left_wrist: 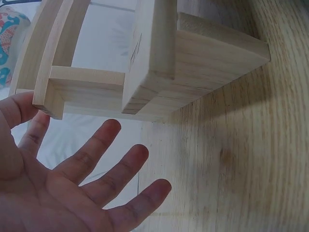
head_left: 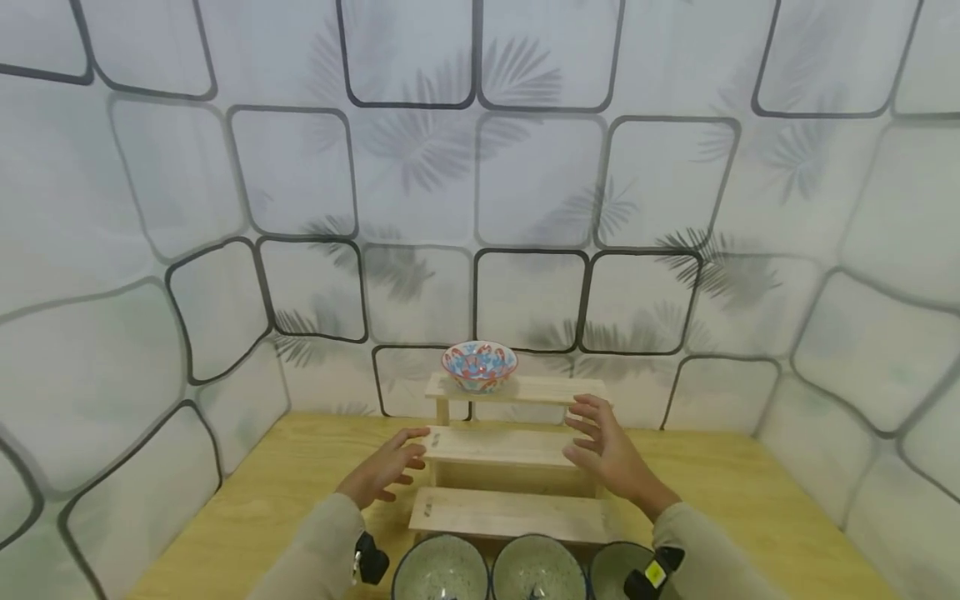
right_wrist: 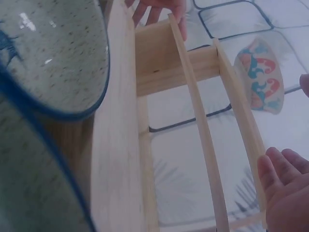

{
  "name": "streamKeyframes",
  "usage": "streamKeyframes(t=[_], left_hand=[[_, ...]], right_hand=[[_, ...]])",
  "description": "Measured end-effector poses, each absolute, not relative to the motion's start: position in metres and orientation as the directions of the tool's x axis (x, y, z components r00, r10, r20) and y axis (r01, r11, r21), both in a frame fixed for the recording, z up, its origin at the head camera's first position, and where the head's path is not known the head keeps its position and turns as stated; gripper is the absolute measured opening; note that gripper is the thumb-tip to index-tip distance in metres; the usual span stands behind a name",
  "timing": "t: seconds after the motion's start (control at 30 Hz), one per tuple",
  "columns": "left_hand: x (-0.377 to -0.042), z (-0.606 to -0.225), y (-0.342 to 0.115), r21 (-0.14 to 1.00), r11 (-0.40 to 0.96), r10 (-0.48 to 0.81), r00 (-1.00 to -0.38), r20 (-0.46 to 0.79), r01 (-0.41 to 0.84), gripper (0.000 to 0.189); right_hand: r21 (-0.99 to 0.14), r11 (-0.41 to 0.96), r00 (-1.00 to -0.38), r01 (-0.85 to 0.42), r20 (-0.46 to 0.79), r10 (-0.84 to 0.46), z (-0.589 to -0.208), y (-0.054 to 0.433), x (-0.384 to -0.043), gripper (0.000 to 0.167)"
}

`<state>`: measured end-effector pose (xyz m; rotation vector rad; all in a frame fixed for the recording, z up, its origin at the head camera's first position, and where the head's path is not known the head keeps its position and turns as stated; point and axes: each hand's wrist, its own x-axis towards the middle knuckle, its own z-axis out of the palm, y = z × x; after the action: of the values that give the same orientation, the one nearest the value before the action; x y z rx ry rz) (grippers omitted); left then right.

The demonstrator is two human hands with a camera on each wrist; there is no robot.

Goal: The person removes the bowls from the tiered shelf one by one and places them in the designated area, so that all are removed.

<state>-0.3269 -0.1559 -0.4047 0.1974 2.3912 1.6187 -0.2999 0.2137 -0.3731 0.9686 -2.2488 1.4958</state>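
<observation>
A three-step wooden rack (head_left: 495, 447) of pale boards stands before me. My left hand (head_left: 384, 471) is at the left end of its middle board; in the left wrist view its thumb and forefinger touch the board's end, while the other fingers (left_wrist: 128, 166) spread out loosely. On the right side, my right hand (head_left: 611, 454) has its fingertips against the top board (right_wrist: 241, 116), with the thumb held apart. A red-and-blue patterned bowl (head_left: 480, 365) sits upright on the top board, towards its left end.
Three speckled bowls with dark blue rims line up in front of the rack: left (head_left: 442, 571), middle (head_left: 540, 571) and right (head_left: 617, 567), the last partly behind my wrist. The wood-grain tabletop (head_left: 247, 500) meets patterned cloth walls (head_left: 536, 183) at the back and sides.
</observation>
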Motion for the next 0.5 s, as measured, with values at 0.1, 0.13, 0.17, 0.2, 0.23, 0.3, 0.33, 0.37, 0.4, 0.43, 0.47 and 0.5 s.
streamKeyframes(t=[0.1,0.13,0.17,0.2,0.23,0.3,0.33,0.37,0.4,0.43,0.47,0.5], left_hand=[[-0.328,-0.407,-0.156,0.923,0.383,0.264,-0.955,-0.139,-0.028,0.052],[-0.328,-0.408,-0.156,0.921,0.389,0.266,-0.954,-0.141,-0.027,0.052],[-0.329,-0.408,-0.156,0.918,0.395,0.259,-0.956,-0.138,-0.025,0.052],[-0.330,-0.409,-0.157,0.916,0.399,0.255,-0.957,-0.140,-0.028,0.052],[-0.330,-0.409,-0.157,0.913,0.407,0.255,-0.957,-0.139,-0.024,0.052],[-0.332,-0.408,-0.157,0.908,0.419,0.251,-0.958,-0.138,-0.021,0.053],[-0.332,-0.408,-0.157,0.906,0.422,0.250,-0.958,-0.139,-0.021,0.053],[-0.333,-0.407,-0.158,0.905,0.424,0.247,-0.959,-0.140,-0.023,0.053],[-0.334,-0.407,-0.158,0.904,0.427,0.245,-0.959,-0.141,-0.024,0.052],[-0.334,-0.406,-0.158,0.903,0.428,0.243,-0.960,-0.143,-0.026,0.052],[-0.334,-0.406,-0.158,0.903,0.428,0.241,-0.960,-0.146,-0.030,0.052],[-0.334,-0.406,-0.158,0.904,0.427,0.241,-0.959,-0.147,-0.031,0.051]], right_hand=[[-0.747,0.231,-0.771,-0.624,0.540,-0.338,-0.374,0.200,-0.310,0.067],[-0.753,0.240,-0.783,-0.613,0.536,-0.316,-0.374,0.195,-0.312,0.067],[-0.762,0.251,-0.798,-0.597,0.530,-0.287,-0.373,0.188,-0.315,0.068],[-0.769,0.266,-0.812,-0.581,0.526,-0.255,-0.372,0.182,-0.318,0.068],[-0.772,0.280,-0.821,-0.571,0.526,-0.222,-0.371,0.175,-0.321,0.068],[-0.766,0.312,-0.826,-0.562,0.539,-0.164,-0.368,0.161,-0.327,0.069],[-0.759,0.326,-0.823,-0.564,0.551,-0.140,-0.366,0.154,-0.330,0.069],[-0.754,0.342,-0.822,-0.560,0.557,-0.117,-0.365,0.148,-0.333,0.069],[-0.743,0.359,-0.815,-0.565,0.571,-0.101,-0.365,0.142,-0.337,0.069],[-0.736,0.374,-0.810,-0.565,0.580,-0.085,-0.364,0.137,-0.341,0.070],[-0.732,0.383,-0.808,-0.564,0.585,-0.071,-0.363,0.132,-0.343,0.070],[-0.728,0.397,-0.806,-0.559,0.589,-0.055,-0.363,0.127,-0.347,0.071]])
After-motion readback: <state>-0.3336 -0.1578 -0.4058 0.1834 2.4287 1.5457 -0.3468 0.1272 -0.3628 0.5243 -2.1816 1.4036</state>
